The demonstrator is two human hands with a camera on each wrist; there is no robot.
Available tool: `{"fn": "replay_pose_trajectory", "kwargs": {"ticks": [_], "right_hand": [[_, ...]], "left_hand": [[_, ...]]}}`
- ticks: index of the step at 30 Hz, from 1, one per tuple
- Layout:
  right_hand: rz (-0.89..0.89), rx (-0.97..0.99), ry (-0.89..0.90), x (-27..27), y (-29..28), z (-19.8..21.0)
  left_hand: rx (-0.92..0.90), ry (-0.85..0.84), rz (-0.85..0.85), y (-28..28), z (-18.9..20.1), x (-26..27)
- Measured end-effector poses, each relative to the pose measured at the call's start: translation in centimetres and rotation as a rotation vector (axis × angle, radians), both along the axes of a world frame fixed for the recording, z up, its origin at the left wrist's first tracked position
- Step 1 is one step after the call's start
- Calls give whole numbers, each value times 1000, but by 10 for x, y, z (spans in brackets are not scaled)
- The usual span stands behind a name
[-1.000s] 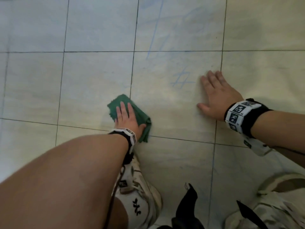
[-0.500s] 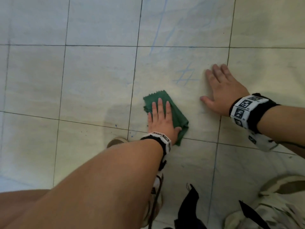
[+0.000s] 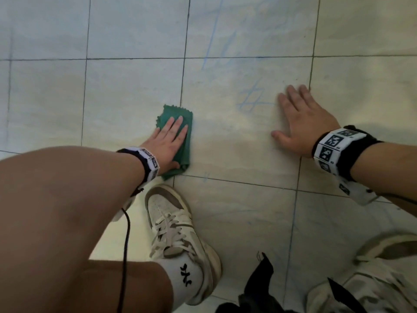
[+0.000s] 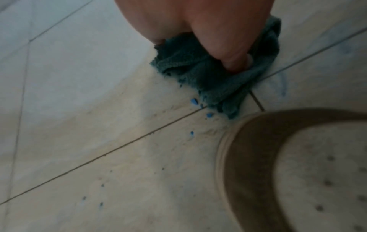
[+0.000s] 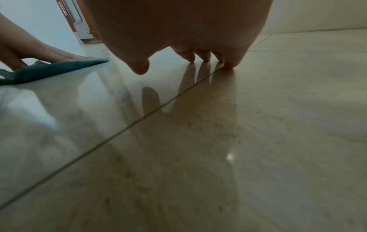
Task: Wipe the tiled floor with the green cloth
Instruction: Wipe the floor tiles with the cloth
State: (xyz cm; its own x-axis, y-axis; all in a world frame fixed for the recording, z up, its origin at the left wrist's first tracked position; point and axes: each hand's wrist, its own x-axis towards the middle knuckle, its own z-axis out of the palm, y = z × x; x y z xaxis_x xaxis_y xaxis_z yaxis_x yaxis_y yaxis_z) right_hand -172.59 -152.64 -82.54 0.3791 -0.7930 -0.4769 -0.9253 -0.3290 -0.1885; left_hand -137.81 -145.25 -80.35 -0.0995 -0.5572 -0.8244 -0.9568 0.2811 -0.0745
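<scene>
A: What do we see first? The tiled floor [image 3: 237,211], pale and glossy, with dark grout lines crossing it; faint blue scribbles [image 3: 251,98] lie on the far tile between our two hands, and longer blue strokes run farther off.

B: Then our own body; a bare left leg [image 3: 56,222] fills the near left, and a white laced shoe [image 3: 178,233] stands on the floor just near of the cloth; a second shoe [image 3: 388,247] shows at the near right edge.

A: And the green cloth [image 3: 180,118]? It lies folded flat on the floor, left of centre, right where two grout lines meet; its zigzag edge points far.

B: Our left hand [image 3: 168,143] rests on top of it, fingers straight and together, pressing it down; in the left wrist view the thumb [image 4: 234,59] digs into a bunched fold of the cloth [image 4: 214,78].

A: Our right hand [image 3: 302,123] lies flat on the bare tile, well apart from the cloth, fingers spread and holding nothing; in the right wrist view its fingertips [image 5: 206,56] touch the floor.

B: Smallest last; blue crumbs [image 4: 194,101] sit on the tile beside the cloth's near edge, with tinier specks scattered nearer.
</scene>
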Motion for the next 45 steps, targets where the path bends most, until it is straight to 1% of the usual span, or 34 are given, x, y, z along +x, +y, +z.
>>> {"fn": "replay_pose_trajectory", "kwargs": {"ticks": [2, 4, 7, 10, 13, 15, 18, 20, 21, 23, 26, 27, 29, 32, 34, 36, 38, 42, 44, 45], "right_hand": [[13, 0, 9, -2, -1, 1], [8, 5, 20, -5, -3, 3], [-12, 4, 35, -8, -6, 7], [-50, -24, 32, -11, -11, 9], [-128, -48, 38, -18, -12, 9], [-189, -40, 63, -24, -11, 8], [-198, -31, 99, -29, -12, 5], [-185, -15, 94, -30, -15, 5], [-184, 1, 93, -30, -17, 6], [-179, 25, 104, -30, -19, 6], [-162, 41, 124, -29, -18, 6], [-157, 52, 127, -29, -17, 5], [-152, 67, 121, -32, -18, 4], [-138, 83, 105, -35, -20, 6], [-125, 83, 107, -37, -23, 7], [-115, 91, 108, -41, -24, 8], [-106, 86, 109, -44, -23, 7], [-121, 77, 86, -48, -24, 5], [-136, 105, 86, -52, -28, 9], [-132, 117, 101, -53, -30, 11]], "left_hand": [[-14, 14, 51, 1, 0, -15], [-26, 43, 59, -2, -2, -42], [-9, 111, 6, -7, -9, -97], [-14, 153, -90, -10, -15, -155], [-56, 215, -163, -16, -17, -211], [-68, 250, -173, -24, -18, -231], [-61, 265, -167, -33, -22, -232], [-77, 262, -147, -40, -24, -214], [-98, 255, -117, -47, -25, -199], [-141, 221, -4, -66, -24, -154], [-162, 70, 211, -88, -15, -77], [-154, 34, 255, -90, -13, -60], [-139, 13, 274, -92, -13, -51], [-145, 16, 279, -94, -14, -65], [-154, 1, 259, -97, -15, -73], [-138, 22, 229, -103, -12, -90], [-122, 85, 162, -108, -11, -126], [-97, 193, 19, -106, -19, -233], [-116, 219, -12, -105, -23, -256], [-118, 233, -34, -106, -23, -255]]}}
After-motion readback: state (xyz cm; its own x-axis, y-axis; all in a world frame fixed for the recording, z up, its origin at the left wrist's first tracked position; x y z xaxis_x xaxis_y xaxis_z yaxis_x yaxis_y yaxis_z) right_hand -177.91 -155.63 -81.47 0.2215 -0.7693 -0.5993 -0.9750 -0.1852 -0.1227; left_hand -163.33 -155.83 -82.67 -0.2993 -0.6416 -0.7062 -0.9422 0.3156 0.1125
